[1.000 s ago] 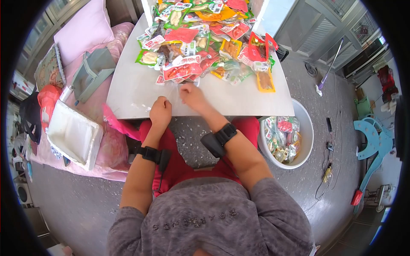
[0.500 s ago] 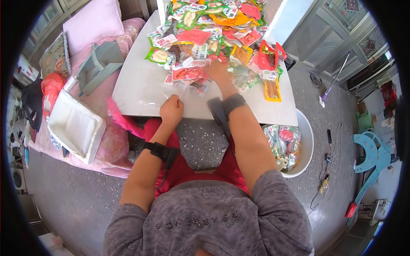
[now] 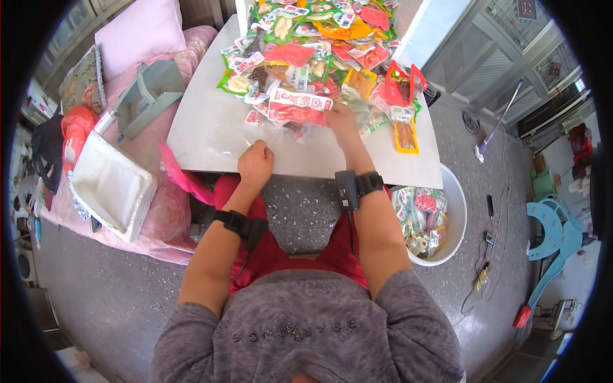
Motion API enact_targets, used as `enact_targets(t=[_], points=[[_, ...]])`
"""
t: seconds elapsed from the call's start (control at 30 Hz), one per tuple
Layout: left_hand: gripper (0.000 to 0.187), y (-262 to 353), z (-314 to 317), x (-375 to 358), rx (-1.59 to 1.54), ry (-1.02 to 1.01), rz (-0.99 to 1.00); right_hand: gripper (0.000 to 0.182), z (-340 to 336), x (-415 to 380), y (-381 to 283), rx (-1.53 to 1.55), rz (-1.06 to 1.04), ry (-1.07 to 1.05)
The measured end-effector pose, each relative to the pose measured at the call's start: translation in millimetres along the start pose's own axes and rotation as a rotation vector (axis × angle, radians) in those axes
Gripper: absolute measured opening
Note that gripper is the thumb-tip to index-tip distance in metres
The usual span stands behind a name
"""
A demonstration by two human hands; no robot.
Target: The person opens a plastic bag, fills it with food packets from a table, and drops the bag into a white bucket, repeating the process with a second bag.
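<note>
— So how far along is the packing?
— Barely: right hand (image 3: 340,119) grips one red snack packet (image 3: 297,107) at the heap's (image 3: 319,45) edge; left hand (image 3: 255,162), fisted, pins a clear bag (image 3: 225,142). Bucket (image 3: 457,191) part-filled.

Left hand (image 3: 255,163) curled into a fist, forearm angled forward — wrist strapped with a black band. Right hand (image 3: 341,121) reaches further ahead, fingers gripping.

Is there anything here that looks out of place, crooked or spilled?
Little stands out. The snack packets lie in a loose, overlapping heap on the white table, and one yellow packet sits apart near the table's right edge. The right hand holds a red packet; the left hand is a fist.
</note>
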State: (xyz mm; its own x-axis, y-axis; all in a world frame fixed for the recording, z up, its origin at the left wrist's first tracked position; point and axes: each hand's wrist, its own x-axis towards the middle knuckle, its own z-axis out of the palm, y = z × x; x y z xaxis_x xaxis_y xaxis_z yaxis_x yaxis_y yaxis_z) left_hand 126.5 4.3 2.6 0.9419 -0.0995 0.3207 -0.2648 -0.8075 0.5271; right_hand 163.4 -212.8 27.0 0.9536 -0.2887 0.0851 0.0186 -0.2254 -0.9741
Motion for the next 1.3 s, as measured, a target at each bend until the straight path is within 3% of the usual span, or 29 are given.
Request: enact_targets(t=[0.13, 0.23, 0.33, 0.57, 0.67, 0.77, 0.87, 0.97, 1.07, 1.17, 1.3], points=[[0.01, -0.2, 0.9, -0.3, -0.014, 0.012, -0.006, 0.017, -6.6, -23.9, -5.7, 0.133, -0.059, 0.029], [0.011, 0.0, 1.4, -0.3, -0.006, 0.003, -0.013, 0.007, -13.0, -37.7, -12.4, 0.468, 0.155, 0.045], [0.012, 0.0, 0.7, 0.8, 0.003, -0.029, -0.035, 0.004, -22.5, -46.4, -7.2, 0.489, 0.135, 0.129], [0.012, 8.2, 0.5, -1.1, -0.09, -0.067, -0.073, 0.01, -39.5, -80.5, -20.8, 0.163, 0.141, -0.057], [0.012, 15.9, -0.8, -6.5, -0.08, -0.05, -0.046, 0.023, -34.9, -92.6, -28.7, -0.017, 0.151, -0.114], [0.012, 17.4, -4.0, -13.8, -0.049, -0.019, 0.019, 0.027, -37.3, -85.7, -11.2, -0.312, -0.012, -0.08], [0.012, 23.1, -13.2, -18.4, 0.075, -0.006, 0.19, 0.024, -36.7, -86.1, -12.5, -0.296, 0.073, -0.028], [0.012, 28.9, -15.2, -22.3, 0.122, -0.007, 0.239, 0.023, -28.7, -87.5, -2.3, -0.091, 0.12, -0.023], [0.011, 34.7, -16.0, -24.5, 0.075, -0.011, 0.235, 0.03, -8.0, -87.9, 0.9, -0.277, 0.013, -0.043], [0.011, 39.5, -18.3, -26.3, 0.107, -0.056, 0.207, 0.035, -1.0, -102.0, -35.1, 0.031, 0.249, -0.245], [0.011, 39.9, -18.7, -28.6, 0.096, -0.037, 0.269, 0.037, 22.5, -108.8, -33.3, 0.177, 0.292, -0.195]])
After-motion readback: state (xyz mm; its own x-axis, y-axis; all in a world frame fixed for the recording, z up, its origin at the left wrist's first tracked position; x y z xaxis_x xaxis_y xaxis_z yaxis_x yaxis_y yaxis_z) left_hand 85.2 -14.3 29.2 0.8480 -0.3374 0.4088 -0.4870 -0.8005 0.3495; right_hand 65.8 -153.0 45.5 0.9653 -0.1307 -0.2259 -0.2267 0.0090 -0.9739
